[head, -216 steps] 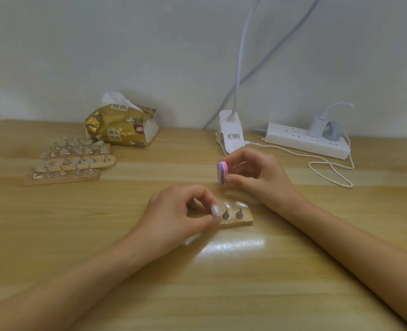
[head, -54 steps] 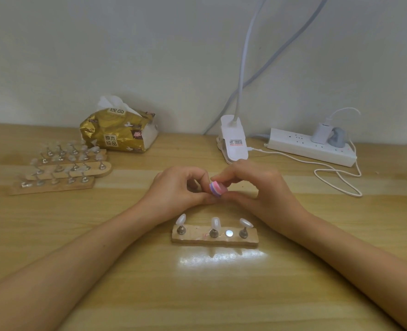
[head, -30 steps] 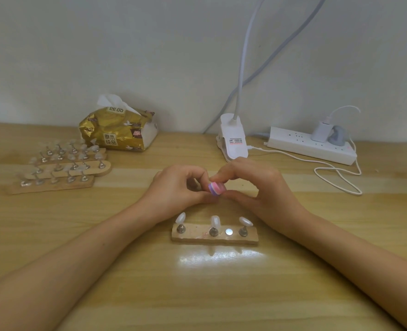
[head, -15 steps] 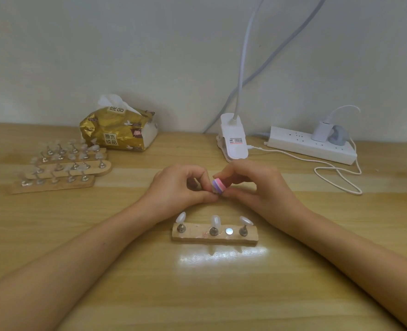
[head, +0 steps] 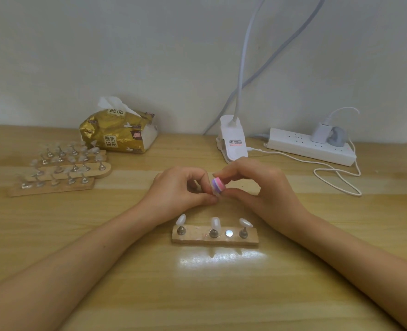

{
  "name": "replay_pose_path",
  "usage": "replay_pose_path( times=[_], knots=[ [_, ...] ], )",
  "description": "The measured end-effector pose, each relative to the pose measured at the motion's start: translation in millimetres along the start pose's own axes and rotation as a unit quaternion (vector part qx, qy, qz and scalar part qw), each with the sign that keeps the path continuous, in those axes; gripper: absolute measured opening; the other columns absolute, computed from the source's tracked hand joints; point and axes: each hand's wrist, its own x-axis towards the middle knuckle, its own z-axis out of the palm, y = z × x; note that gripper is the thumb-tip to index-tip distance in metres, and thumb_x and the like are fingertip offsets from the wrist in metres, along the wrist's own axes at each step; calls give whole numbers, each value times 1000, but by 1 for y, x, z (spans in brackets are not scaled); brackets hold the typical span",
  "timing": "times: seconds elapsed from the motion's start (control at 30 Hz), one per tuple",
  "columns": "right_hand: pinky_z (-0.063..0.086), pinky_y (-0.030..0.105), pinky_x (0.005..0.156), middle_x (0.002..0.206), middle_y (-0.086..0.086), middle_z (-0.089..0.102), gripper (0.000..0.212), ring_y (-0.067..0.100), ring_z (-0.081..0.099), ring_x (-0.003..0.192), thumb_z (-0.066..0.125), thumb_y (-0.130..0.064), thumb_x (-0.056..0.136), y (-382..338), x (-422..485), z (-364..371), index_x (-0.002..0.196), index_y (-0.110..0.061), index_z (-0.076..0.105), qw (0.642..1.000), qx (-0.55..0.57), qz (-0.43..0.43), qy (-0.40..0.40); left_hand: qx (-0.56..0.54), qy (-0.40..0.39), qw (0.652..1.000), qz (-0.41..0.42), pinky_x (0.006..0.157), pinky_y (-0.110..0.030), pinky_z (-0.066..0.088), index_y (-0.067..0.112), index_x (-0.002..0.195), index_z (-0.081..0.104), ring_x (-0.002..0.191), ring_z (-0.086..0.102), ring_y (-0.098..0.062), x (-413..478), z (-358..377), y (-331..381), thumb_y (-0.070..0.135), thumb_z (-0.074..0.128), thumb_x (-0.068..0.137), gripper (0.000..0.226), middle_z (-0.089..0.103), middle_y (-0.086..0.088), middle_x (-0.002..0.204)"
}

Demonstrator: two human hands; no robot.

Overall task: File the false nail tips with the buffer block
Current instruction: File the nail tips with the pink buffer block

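Observation:
My right hand (head: 257, 185) pinches a small pink and purple buffer block (head: 218, 185) above the table. My left hand (head: 178, 189) is curled with its fingertips pinched right against the block's left face; what it holds is hidden by the fingers. Just in front of both hands lies a small wooden holder (head: 215, 237) with three white nail tips (head: 215, 223) standing on metal pins and one bare round magnet (head: 229, 233).
Several wooden strips with more nail tips (head: 64, 168) lie at the left. A gold tissue pack (head: 119, 133) sits behind them. A white clip lamp base (head: 232, 142), a power strip (head: 310, 146) and a looped white cable (head: 336, 180) occupy the back right.
The block has shifted slightly in my right fingers, tilting up and back against my left fingertips. Seven seconds ago my left hand was at the holder; one pin is now bare.

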Motion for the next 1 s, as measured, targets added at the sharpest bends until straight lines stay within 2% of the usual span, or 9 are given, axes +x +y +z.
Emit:
replay_pose_path(
  times=[0.07, 0.17, 0.3, 0.43, 0.6, 0.7, 0.8, 0.9, 1.0],
  knots=[
    [54, 27, 84, 96, 0, 71, 11, 12, 67, 92, 75, -11, 88, -1, -1, 1, 97, -7, 71, 1000, -6, -27, -5, 0, -3, 1000, 2, 84, -41, 52, 22, 74, 72, 83, 65, -17, 0, 0, 0, 28, 83, 74, 12, 71, 6, 79],
    [53, 31, 85, 96, -2, 73, 10, 11, 67, 92, 76, -10, 87, 1, 0, 0, 97, -10, 72, 1000, 8, 21, -9, 0, 4, 1000, -1, 88, -44, 51, 24, 70, 71, 83, 66, -17, -1, 0, 0, 27, 85, 73, 15, 72, 5, 79],
    [53, 27, 86, 98, -3, 72, 13, 11, 67, 94, 76, -5, 87, 2, 0, 2, 98, -9, 71, 1000, -8, -10, -12, 2, -1, 1000, 0, 87, -46, 52, 25, 73, 72, 83, 65, -17, 0, 0, 0, 28, 84, 73, 12, 71, 5, 79],
    [54, 26, 87, 97, -4, 73, 16, 10, 67, 93, 77, -3, 86, 3, 0, 0, 99, -9, 72, 1000, 2, 15, 11, 7, 4, 1000, -3, 87, -42, 52, 26, 69, 71, 81, 64, -11, 0, 1, 0, 29, 85, 72, 15, 70, 13, 76],
    [54, 31, 87, 98, -3, 73, 13, 12, 68, 94, 76, -5, 86, 2, 2, 0, 98, -8, 72, 999, 22, 32, -5, 2, 5, 1000, -1, 87, -45, 52, 26, 69, 70, 83, 65, -15, 0, 0, -1, 29, 85, 72, 15, 71, 6, 78],
    [54, 29, 87, 96, -2, 71, 14, 12, 67, 93, 76, -3, 86, 1, 1, 1, 98, -9, 71, 1000, 1, -14, 0, 2, 1, 1000, 2, 86, -46, 52, 24, 74, 72, 83, 65, -20, 0, 0, -1, 30, 84, 73, 14, 71, 0, 79],
    [54, 34, 88, 97, -4, 73, 12, 12, 68, 94, 75, -5, 88, 1, 1, 1, 98, -10, 71, 999, 26, 30, -16, 4, 4, 1000, 2, 86, -44, 52, 23, 71, 72, 83, 65, -18, 0, 0, -2, 28, 85, 73, 14, 71, 5, 79],
    [54, 31, 87, 97, -4, 72, 11, 13, 68, 94, 74, -9, 89, 1, 0, 2, 99, -10, 71, 1000, 14, -1, -5, 5, -1, 1000, 5, 82, -39, 51, 22, 72, 71, 79, 63, -12, 0, 0, -1, 28, 84, 73, 14, 69, 8, 76],
    [53, 33, 86, 97, -4, 72, 12, 12, 67, 93, 75, -7, 88, 1, 1, 1, 98, -11, 71, 1000, 10, 21, -18, 6, 4, 1000, 1, 83, -38, 52, 23, 72, 71, 80, 63, -12, 0, 0, -2, 28, 84, 73, 14, 70, 7, 77]
  ],
)
